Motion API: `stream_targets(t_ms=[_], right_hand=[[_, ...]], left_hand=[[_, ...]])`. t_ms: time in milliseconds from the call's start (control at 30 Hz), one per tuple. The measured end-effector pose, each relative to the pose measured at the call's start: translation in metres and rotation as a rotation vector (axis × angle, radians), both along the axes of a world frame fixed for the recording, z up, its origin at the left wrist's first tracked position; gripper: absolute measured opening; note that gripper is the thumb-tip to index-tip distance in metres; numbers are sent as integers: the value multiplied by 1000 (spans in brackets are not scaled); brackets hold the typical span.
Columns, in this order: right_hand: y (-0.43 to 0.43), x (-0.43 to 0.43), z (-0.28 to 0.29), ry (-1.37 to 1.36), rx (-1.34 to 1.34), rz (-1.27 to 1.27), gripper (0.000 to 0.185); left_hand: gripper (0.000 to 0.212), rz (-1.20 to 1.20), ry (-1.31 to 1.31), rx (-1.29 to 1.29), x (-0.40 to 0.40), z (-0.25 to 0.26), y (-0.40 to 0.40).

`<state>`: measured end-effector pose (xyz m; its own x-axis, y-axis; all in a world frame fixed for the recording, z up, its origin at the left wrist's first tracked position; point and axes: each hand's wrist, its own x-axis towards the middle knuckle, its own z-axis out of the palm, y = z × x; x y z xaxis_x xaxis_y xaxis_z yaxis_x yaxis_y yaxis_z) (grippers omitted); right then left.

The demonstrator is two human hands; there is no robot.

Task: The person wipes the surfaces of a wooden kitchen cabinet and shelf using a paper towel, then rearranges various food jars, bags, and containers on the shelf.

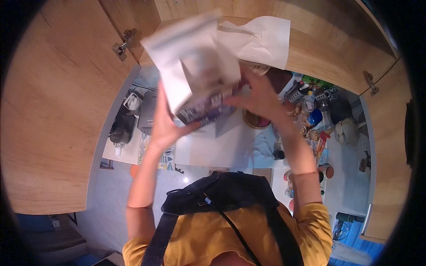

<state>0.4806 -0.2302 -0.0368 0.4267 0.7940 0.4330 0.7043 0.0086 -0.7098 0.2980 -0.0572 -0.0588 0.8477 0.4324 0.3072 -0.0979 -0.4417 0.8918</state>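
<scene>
Up before the wall cabinet, both my hands hold a white package [203, 66], blurred by motion, with a dark printed side facing down towards me. Its exact kind is hard to tell. My left hand [166, 124] grips the lower left side, the thumb along the bottom edge. At the right side is my right hand [258, 94], its fingers spread around the lower right corner and partly blurred. Behind the package, a creased sheet of white paper [266, 40] hangs over the front of the wooden cabinet shelf [313, 63].
Open cabinet doors flank me, a left door [56, 109] and a right door [391, 156]. Below lies a white countertop [213, 151]. A grey appliance [147, 111] stands at left; jars, a blue-lidded container [314, 117] and scissors [331, 93] crowd the right. A round bowl [253, 119] sits under my right hand.
</scene>
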Motion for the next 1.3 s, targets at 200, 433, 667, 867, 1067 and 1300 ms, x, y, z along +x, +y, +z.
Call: stream_targets(t_ms=[200,433,667,867,1067,1300], right_hand=[[-39,-15,-90,344,-54,-42,80],[-66,-13,-99,341,-132,-111,80],[-74,-7,-189,552,-262,-241,79],[-94,-6,-345,584,-321,-474,55],[-98,-4,-448,762,-379,-648,39],[-87,21,-480,934,-208,-880,42]], left_hand=[[123,-174,-2,-52,15,-126,-12],[114,-281,53,-48,45,-164,-14],[115,-400,233,-293,63,-273,-29],[120,-385,504,-296,74,-367,-48],[115,-442,566,-93,114,-409,-59],[86,-391,638,-164,162,-437,-70]])
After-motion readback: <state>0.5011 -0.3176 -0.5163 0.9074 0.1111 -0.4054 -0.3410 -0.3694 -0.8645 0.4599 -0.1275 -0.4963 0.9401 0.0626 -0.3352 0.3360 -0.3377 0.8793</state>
